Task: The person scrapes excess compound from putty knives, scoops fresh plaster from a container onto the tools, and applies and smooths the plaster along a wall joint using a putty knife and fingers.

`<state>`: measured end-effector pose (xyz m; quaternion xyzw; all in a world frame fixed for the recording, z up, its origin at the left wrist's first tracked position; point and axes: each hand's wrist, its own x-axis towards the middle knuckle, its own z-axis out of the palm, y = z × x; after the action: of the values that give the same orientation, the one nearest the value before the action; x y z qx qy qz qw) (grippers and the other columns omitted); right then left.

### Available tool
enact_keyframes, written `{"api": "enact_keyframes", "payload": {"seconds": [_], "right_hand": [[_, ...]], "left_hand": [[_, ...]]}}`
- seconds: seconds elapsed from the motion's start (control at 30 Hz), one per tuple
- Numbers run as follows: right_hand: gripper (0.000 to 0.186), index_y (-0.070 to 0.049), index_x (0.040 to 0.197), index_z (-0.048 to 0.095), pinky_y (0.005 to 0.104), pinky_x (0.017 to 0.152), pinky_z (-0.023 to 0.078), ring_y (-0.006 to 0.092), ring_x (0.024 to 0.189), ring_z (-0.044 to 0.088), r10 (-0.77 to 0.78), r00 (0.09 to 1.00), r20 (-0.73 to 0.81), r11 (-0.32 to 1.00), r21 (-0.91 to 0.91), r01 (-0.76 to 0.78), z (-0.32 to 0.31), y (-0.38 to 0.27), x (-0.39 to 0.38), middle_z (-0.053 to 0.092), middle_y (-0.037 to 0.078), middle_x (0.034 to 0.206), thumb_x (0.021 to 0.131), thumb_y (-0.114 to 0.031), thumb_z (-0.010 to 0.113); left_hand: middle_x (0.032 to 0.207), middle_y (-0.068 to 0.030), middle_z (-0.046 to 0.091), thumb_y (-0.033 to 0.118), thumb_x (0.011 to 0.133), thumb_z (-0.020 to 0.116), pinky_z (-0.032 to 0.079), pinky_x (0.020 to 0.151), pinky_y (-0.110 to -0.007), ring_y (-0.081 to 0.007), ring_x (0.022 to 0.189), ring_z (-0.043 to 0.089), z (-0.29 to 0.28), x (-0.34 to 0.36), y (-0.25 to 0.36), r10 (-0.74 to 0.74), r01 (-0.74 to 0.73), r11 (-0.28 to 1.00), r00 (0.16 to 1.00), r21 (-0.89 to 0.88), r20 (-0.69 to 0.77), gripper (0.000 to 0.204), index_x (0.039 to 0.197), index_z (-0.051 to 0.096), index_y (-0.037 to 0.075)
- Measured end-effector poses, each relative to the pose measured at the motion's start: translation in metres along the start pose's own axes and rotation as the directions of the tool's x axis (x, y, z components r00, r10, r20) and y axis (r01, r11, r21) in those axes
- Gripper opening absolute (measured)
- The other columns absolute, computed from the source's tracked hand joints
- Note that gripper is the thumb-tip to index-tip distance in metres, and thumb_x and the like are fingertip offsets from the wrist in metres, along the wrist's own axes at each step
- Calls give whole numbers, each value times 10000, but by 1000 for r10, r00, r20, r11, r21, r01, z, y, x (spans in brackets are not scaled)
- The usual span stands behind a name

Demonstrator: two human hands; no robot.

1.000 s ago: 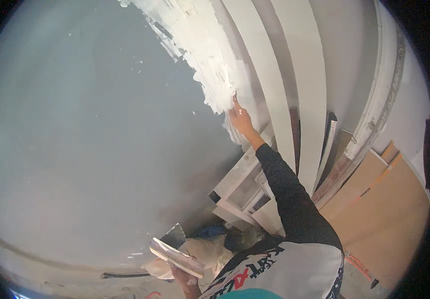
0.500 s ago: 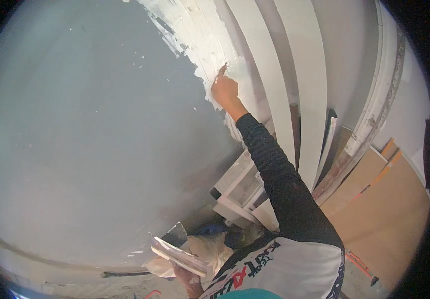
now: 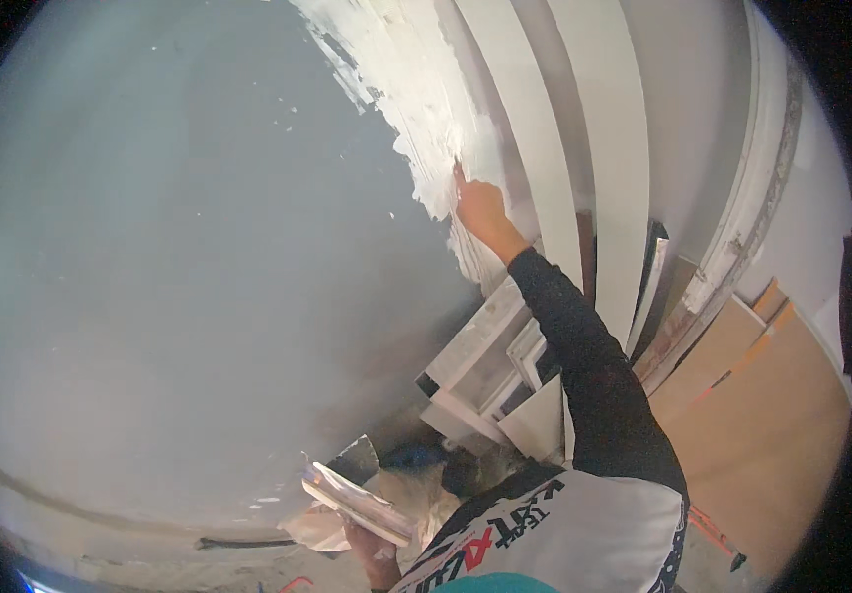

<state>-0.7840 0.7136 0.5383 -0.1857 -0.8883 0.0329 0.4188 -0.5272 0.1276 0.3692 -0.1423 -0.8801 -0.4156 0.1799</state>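
Note:
My right hand (image 3: 482, 210) reaches up to the wall, its index finger stretched out and the other fingers curled; I see nothing in it. The fingertip touches a band of wet white putty (image 3: 416, 89) smeared down the right edge of a grey wall (image 3: 179, 257). Low in the view, my left hand (image 3: 372, 542) is closed around a putty-smeared trowel (image 3: 362, 502) with a long pale edge. A dark, thin blade (image 3: 356, 460) sticks up behind it; whether it belongs to the same tool I cannot tell. Part of the left hand is hidden behind the trowel.
Right of the putty stand long white strips (image 3: 604, 128). White frame pieces (image 3: 470, 341) are stacked below my right arm. Brown boards (image 3: 762, 395) lean at the right, near an orange tool (image 3: 715, 539) on the floor. A dark bar (image 3: 243, 544) lies near the wall's foot.
My right hand has moved down and slightly right along the putty, index finger still stretched out. My left hand stays low with the trowel, nearly unmoved.

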Motion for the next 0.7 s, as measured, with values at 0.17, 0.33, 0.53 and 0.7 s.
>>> {"api": "enact_keyframes", "payload": {"seconds": [0.17,0.33,0.53,0.7], "right_hand": [[799,8,1539,236,473,642,531,360,721,678,187,980,59,950,245,-196,-44,-32,17,672,208,770,820,-89,568],[825,37,1542,184,500,629,526,388,701,677,113,992,58,970,208,-122,-19,-27,19,671,235,785,814,-79,555],[811,-54,1555,244,452,622,539,359,661,680,230,972,-43,960,173,-220,-18,-5,26,678,217,758,815,-99,572],[874,-70,1570,191,489,653,535,386,691,676,143,977,156,976,140,-166,-6,-8,4,669,242,753,791,-90,588]], "left_hand": [[1039,-180,658,339,804,742,531,850,-432,-340,965,651,9,-12,-26,-446,355,663,894,-659,33,551,1198,563,-2],[1051,-170,649,292,778,763,524,845,-431,-326,977,641,6,-2,-7,-166,171,917,985,-360,44,527,1176,578,1],[1101,-159,637,365,880,665,536,849,-450,-337,974,645,2,-1,-5,48,-58,995,991,77,124,505,1233,551,23],[1183,-144,601,384,1037,448,580,844,-482,-326,986,644,4,-1,28,-532,353,27,797,-935,286,444,1355,450,75]]}}
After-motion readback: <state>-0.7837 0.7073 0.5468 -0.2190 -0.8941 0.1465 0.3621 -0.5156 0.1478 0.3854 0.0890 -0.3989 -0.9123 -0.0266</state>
